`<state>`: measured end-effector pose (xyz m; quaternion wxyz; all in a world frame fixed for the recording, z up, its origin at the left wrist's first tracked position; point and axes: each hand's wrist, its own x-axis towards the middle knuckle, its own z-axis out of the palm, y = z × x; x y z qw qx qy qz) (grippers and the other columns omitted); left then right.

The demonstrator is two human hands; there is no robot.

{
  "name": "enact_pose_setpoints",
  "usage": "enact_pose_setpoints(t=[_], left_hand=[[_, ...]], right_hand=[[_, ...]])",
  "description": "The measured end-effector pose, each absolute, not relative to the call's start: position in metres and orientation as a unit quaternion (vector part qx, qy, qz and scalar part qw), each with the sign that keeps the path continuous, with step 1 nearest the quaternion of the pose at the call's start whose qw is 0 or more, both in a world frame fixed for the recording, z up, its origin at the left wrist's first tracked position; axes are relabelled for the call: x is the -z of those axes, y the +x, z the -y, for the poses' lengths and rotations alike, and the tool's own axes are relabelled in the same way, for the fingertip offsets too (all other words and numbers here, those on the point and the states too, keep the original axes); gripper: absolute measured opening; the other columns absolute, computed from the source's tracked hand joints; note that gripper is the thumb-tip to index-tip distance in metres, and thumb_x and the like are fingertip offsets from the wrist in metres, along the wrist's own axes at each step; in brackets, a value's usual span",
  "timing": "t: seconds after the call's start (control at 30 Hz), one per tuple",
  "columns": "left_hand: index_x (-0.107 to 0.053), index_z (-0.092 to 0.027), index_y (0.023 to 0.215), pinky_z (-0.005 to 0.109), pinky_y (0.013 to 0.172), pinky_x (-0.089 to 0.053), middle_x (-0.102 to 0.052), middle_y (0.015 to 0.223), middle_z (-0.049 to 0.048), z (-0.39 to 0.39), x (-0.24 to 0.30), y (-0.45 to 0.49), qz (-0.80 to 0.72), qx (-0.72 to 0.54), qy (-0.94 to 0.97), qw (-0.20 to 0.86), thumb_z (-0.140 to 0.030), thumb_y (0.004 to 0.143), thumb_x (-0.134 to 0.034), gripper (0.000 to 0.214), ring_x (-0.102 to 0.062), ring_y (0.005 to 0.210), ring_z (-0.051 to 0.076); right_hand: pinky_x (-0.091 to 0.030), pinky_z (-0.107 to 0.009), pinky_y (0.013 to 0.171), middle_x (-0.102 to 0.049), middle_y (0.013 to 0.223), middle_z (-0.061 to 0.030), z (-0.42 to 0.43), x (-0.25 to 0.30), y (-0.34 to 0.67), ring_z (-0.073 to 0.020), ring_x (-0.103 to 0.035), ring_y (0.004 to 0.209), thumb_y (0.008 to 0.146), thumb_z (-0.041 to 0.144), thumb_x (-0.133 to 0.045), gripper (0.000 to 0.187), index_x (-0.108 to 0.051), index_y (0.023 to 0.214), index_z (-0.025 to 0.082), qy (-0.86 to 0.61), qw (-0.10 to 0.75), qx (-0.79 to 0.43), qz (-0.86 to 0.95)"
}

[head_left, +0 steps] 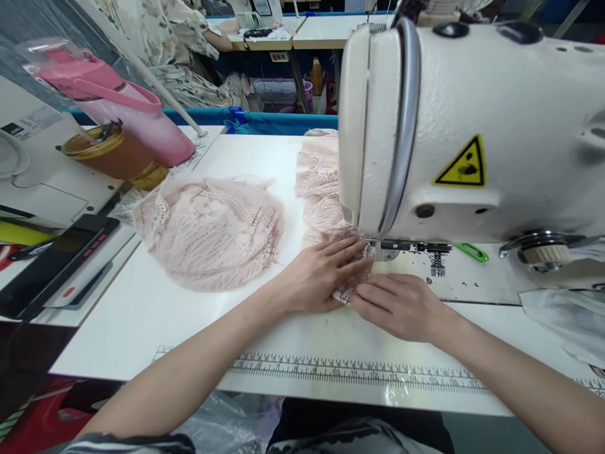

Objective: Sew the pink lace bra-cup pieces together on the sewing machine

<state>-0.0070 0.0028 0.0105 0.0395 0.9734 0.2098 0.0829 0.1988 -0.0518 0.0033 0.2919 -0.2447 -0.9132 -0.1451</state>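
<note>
My left hand (316, 275) lies on pale pink lace fabric (325, 189), its fingers stretched out flat toward the needle area of a white sewing machine (449, 113). The near edge of that lace is pinched between the fingers and thumb of my right hand (399, 304), just right of the left one. From under my hands the lace runs back along the left side of the machine head, which hides part of it. The needle itself is hidden from view. Left of my hands, a rounded heap of the same pink lace (212, 233) rests on the white table (255, 334).
A printed ruler (331, 371) runs along the table's front edge. At left stand a pink bottle (127, 113), a brown cup (113, 154) and a black device (57, 265). A green safety pin (471, 252) lies on the machine bed. Another person's arm (217, 39) shows behind.
</note>
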Motion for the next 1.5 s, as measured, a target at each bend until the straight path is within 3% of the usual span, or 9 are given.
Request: enact_pose_setpoints(t=[0.63,0.8,1.2,1.5], left_hand=[[-0.049,-0.011,0.138,0.046,0.103,-0.046,-0.054,0.138,0.0163,0.004,-0.006,0.002,-0.26,-0.086,0.962,-0.005,-0.038,0.084,-0.059,0.061,-0.045,0.133,0.033],[-0.05,-0.013,0.137,0.045,0.104,-0.045,-0.056,0.136,0.0156,0.006,-0.007,0.005,-0.274,-0.083,0.958,-0.007,-0.039,0.085,-0.058,0.059,-0.047,0.132,0.032],[-0.048,-0.014,0.139,0.046,0.104,-0.042,-0.054,0.136,0.017,0.005,-0.006,0.005,-0.277,-0.083,0.957,-0.004,-0.038,0.086,-0.054,0.058,-0.046,0.131,0.034],[-0.042,-0.017,0.145,0.045,0.101,-0.044,-0.052,0.138,0.0175,0.006,-0.007,0.004,-0.275,-0.058,0.959,-0.013,-0.042,0.09,-0.048,0.061,-0.047,0.13,0.034]], right_hand=[[-0.055,-0.028,0.072,-0.071,0.077,0.0032,0.049,-0.004,0.206,-0.0119,-0.064,0.073,0.084,0.007,-0.061,0.01,-0.065,0.088,0.015,-0.254,0.299,0.142,0.909],[-0.054,-0.027,0.075,-0.071,0.081,0.0011,0.049,-0.001,0.212,-0.0126,-0.064,0.081,0.087,0.006,-0.056,0.014,-0.065,0.09,0.017,-0.286,0.262,0.14,0.911],[-0.049,-0.021,0.068,-0.07,0.083,0.0008,0.05,0.003,0.218,-0.0117,-0.062,0.086,0.087,0.005,-0.052,0.023,-0.066,0.092,0.022,-0.336,0.24,0.114,0.904],[-0.05,-0.023,0.074,-0.07,0.083,0.0,0.048,0.003,0.221,-0.0123,-0.062,0.087,0.09,0.006,-0.049,0.026,-0.068,0.096,0.023,-0.369,0.234,0.114,0.892]])
